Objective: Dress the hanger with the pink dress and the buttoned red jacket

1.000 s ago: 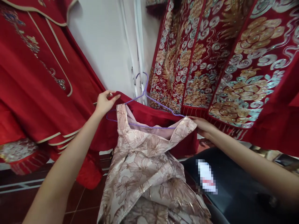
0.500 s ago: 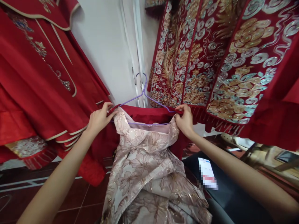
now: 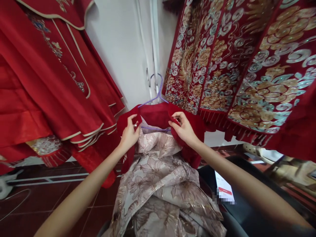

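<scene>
A dark red jacket [image 3: 155,113] hangs on a purple hanger [image 3: 158,95], its shoulders now lying over the straps of a pale pink floral dress [image 3: 160,184]. My left hand [image 3: 132,130] pinches the jacket's front edge on the left, near small shiny beads. On the other side my right hand [image 3: 182,126] is closed on the opposite front edge. Between my hands, the dress neckline and the hanger's lower bar show. The dress drapes down toward me in folds, and its shoulder straps are mostly hidden under the red cloth.
Red garments with cream piping [image 3: 74,82] hang at the left. An embroidered red garment with fringe [image 3: 222,72] hangs at the right. A lit phone [image 3: 224,187] lies on a dark surface at lower right. Dark red tiles [image 3: 74,200] cover the floor.
Both hands have moved inward from the hanger's ends, drawing the red jacket's front over the dress straps. The view has shifted slightly, so surrounding garments appear further right.
</scene>
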`<state>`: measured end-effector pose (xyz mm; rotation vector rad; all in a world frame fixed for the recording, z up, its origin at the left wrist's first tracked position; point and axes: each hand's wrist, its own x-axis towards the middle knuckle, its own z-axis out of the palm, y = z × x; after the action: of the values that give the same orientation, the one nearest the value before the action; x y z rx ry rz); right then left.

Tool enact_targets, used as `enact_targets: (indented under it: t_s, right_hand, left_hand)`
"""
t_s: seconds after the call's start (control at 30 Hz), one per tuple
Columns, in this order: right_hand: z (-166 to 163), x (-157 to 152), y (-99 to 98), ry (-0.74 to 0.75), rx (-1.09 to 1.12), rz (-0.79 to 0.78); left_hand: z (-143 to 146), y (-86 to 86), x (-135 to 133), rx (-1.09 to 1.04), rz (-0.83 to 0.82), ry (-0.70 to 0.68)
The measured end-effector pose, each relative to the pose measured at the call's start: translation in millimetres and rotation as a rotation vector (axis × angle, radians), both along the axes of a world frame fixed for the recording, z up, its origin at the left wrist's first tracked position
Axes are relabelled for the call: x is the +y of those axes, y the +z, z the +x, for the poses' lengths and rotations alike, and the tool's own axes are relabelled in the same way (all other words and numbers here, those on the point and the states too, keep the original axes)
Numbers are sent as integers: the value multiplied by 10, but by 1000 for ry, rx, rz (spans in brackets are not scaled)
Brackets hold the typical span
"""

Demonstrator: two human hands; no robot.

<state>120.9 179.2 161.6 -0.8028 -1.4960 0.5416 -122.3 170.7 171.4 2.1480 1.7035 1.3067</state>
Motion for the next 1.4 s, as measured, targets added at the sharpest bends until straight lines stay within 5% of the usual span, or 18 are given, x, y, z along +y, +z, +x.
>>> enact_targets:
  t_s: [0.2, 0.33, 0.5, 0.67, 0.8, 0.97, 1.1, 1.4]
  right_hand:
    - [526, -155, -254, -249, -615, -139]
    - [245, -101, -333, -212, -834, -17]
    - [-209, -122, -420, -22, -770, 106]
    - [-82, -205, -439, -74, -302, -32]
    - [4, -273, -407, -2, -87, 25]
    - [-35, -395, -338, 112, -192, 59]
    - [-104, -367, -274, 287, -236, 1]
    - [-287, -140, -135, 186, -205, 96]
  left_hand:
    - [-212, 0, -84, 122, 40, 144]
    - [120, 94, -32, 143, 85, 109]
    - [577, -38, -1, 138, 62, -106]
    - [550, -223, -76, -56, 131, -21]
    - [544, -294, -243, -216, 237, 21]
    - [567, -248, -323, -203, 297, -16]
    - [548, -241, -262, -297, 194, -52]
    - [493, -214, -227, -277, 114, -143]
